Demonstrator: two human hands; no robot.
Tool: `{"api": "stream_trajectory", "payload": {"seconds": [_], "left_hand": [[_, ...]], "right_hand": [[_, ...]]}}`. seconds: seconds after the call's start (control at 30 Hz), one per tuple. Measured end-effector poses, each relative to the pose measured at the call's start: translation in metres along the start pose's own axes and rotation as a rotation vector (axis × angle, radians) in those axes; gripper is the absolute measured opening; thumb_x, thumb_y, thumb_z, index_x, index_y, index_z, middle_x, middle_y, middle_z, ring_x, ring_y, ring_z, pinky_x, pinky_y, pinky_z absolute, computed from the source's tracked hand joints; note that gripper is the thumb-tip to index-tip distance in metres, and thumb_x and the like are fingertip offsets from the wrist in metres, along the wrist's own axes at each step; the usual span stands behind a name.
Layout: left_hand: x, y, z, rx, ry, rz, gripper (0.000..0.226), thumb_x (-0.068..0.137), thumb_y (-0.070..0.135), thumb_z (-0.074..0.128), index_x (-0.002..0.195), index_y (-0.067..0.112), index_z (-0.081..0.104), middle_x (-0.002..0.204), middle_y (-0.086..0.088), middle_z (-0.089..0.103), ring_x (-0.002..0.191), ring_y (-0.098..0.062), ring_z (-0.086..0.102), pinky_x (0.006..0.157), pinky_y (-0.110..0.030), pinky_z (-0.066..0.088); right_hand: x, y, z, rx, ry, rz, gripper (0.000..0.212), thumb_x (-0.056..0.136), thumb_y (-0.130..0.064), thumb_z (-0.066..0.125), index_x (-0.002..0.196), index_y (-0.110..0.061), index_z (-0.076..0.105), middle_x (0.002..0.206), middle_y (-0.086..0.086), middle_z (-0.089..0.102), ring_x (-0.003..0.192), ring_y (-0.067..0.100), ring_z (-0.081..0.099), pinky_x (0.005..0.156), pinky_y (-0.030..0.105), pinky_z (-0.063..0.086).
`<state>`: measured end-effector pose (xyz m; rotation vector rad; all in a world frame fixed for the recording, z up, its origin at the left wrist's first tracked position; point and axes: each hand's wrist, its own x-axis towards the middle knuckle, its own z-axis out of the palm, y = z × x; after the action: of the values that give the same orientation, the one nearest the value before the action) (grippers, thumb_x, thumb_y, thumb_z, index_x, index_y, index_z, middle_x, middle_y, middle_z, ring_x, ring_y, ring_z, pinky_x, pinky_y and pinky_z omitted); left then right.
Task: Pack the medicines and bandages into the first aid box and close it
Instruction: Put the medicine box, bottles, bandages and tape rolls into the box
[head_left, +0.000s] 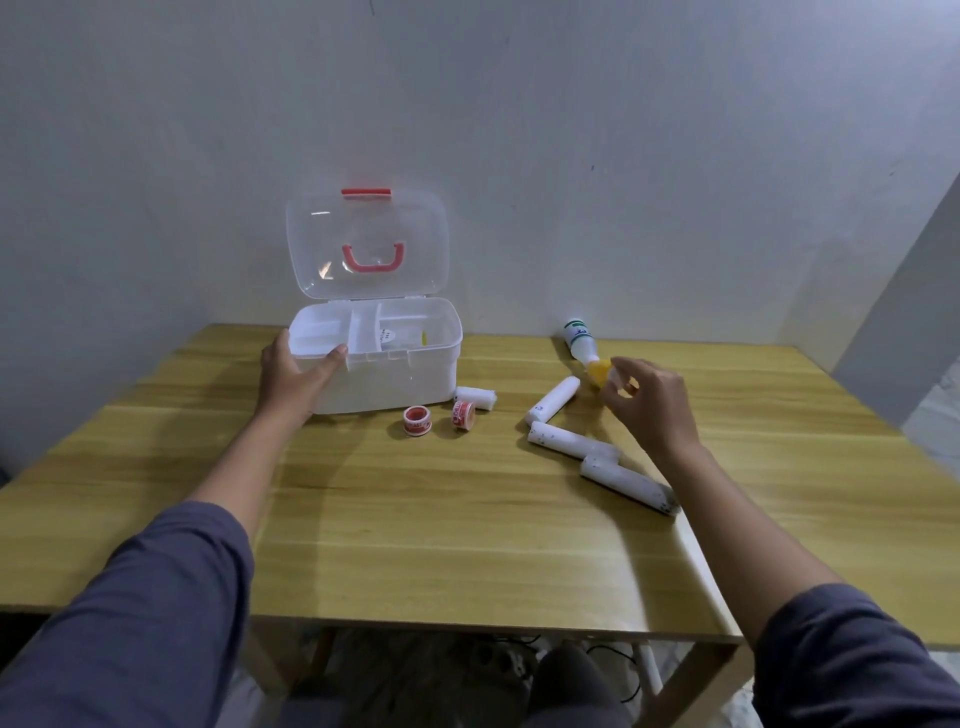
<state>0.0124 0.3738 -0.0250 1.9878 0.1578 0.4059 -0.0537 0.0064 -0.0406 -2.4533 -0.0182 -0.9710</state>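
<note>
A white first aid box (415, 384) stands open on the wooden table, its clear lid (366, 244) upright with a red handle. My left hand (296, 374) grips the box's front left corner, thumb on the rim. A white bottle (579, 340) with a yellow cap (597, 373) lies to the right. My right hand (649, 400) hovers at that cap, fingers curled around it but apart. Three long white bandage rolls (571, 441) lie below the hand. A short roll (475, 397) and two red tape rolls (441, 418) lie by the box front.
The table (441, 519) butts against a white wall at the back. A white tray insert (322, 332) fills the box's left half; small packets lie in the right half. Cables and a table leg show under the front edge.
</note>
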Motion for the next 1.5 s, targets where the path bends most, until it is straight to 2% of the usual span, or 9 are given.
{"api": "stream_trajectory", "payload": {"seconds": [0.3,0.47,0.63,0.77,1.0,1.1,1.2,1.37,1.5], "left_hand": [[0.006,-0.008,0.002,0.005,0.009,0.003,0.081,0.089,0.038,0.069,0.153,0.009,0.027,0.157,-0.013,0.028,0.145,-0.028,0.031,0.114,-0.039,0.03],[0.013,-0.012,-0.004,0.005,-0.033,0.0,0.095,0.079,0.05,0.074,0.152,0.01,0.03,0.155,-0.012,0.033,0.142,-0.03,0.036,0.113,-0.044,0.037],[0.02,-0.006,-0.006,-0.039,-0.1,-0.015,0.095,0.069,0.048,0.081,0.147,0.012,0.039,0.15,-0.011,0.043,0.137,-0.029,0.044,0.104,-0.039,0.043],[0.027,-0.003,-0.009,-0.05,-0.162,0.027,0.087,0.054,0.045,0.09,0.128,0.015,0.057,0.122,-0.001,0.064,0.113,-0.022,0.062,0.084,-0.029,0.05],[0.044,0.003,-0.017,0.104,-0.281,0.129,0.093,0.049,0.047,0.093,0.131,0.026,0.056,0.123,0.007,0.066,0.114,-0.014,0.06,0.099,-0.034,0.05],[0.058,0.001,-0.021,0.253,-0.339,0.1,0.114,0.036,0.078,0.083,0.136,0.038,0.048,0.132,0.01,0.059,0.125,-0.016,0.054,0.105,-0.042,0.048],[0.076,-0.005,-0.022,0.367,-0.38,0.037,0.13,0.025,0.088,0.076,0.14,0.039,0.043,0.138,0.009,0.053,0.129,-0.016,0.05,0.105,-0.042,0.048],[0.076,0.0,-0.017,0.437,-0.406,0.006,0.156,0.014,0.091,0.072,0.152,0.03,0.027,0.154,0.006,0.032,0.142,-0.018,0.031,0.114,-0.042,0.037],[0.078,-0.01,-0.014,0.421,-0.361,0.03,0.152,0.016,0.09,0.073,0.149,0.032,0.031,0.152,0.008,0.036,0.141,-0.017,0.035,0.112,-0.043,0.04]], "right_hand": [[0.022,-0.01,-0.006,0.229,0.193,0.33,0.01,0.077,-0.005,0.063,0.084,0.001,0.066,0.08,0.021,0.068,0.074,0.031,0.06,0.073,0.036,0.047],[0.039,-0.035,-0.007,0.313,0.286,0.273,0.016,0.079,-0.008,0.065,0.093,-0.001,0.07,0.084,0.017,0.071,0.075,0.022,0.062,0.065,0.008,0.039],[0.069,-0.088,0.009,0.472,0.258,0.183,0.024,0.08,-0.012,0.067,0.102,-0.005,0.07,0.089,0.002,0.069,0.085,0.011,0.062,0.071,0.003,0.042],[0.089,-0.131,0.032,0.528,0.126,0.127,0.023,0.081,-0.013,0.065,0.103,-0.007,0.07,0.094,0.007,0.072,0.087,0.015,0.066,0.077,0.014,0.048],[0.109,-0.171,0.069,0.271,-0.338,-0.108,0.018,0.079,-0.011,0.064,0.089,0.002,0.07,0.081,0.014,0.069,0.074,0.025,0.059,0.071,0.034,0.049],[0.108,-0.178,0.082,0.259,-0.456,-0.158,0.023,0.08,-0.011,0.064,0.099,0.001,0.069,0.1,0.014,0.072,0.09,0.027,0.064,0.081,0.038,0.053],[0.106,-0.18,0.097,0.271,-0.524,-0.186,0.022,0.079,-0.011,0.065,0.091,0.006,0.068,0.096,0.024,0.07,0.091,0.037,0.063,0.081,0.045,0.052],[0.099,-0.177,0.113,0.315,-0.602,-0.187,0.023,0.079,-0.016,0.069,0.098,-0.004,0.071,0.098,0.012,0.073,0.09,0.025,0.065,0.086,0.04,0.052],[0.098,-0.174,0.113,0.38,-0.601,-0.153,0.028,0.079,-0.02,0.07,0.102,-0.004,0.069,0.104,0.009,0.072,0.095,0.018,0.066,0.089,0.03,0.052]]}}
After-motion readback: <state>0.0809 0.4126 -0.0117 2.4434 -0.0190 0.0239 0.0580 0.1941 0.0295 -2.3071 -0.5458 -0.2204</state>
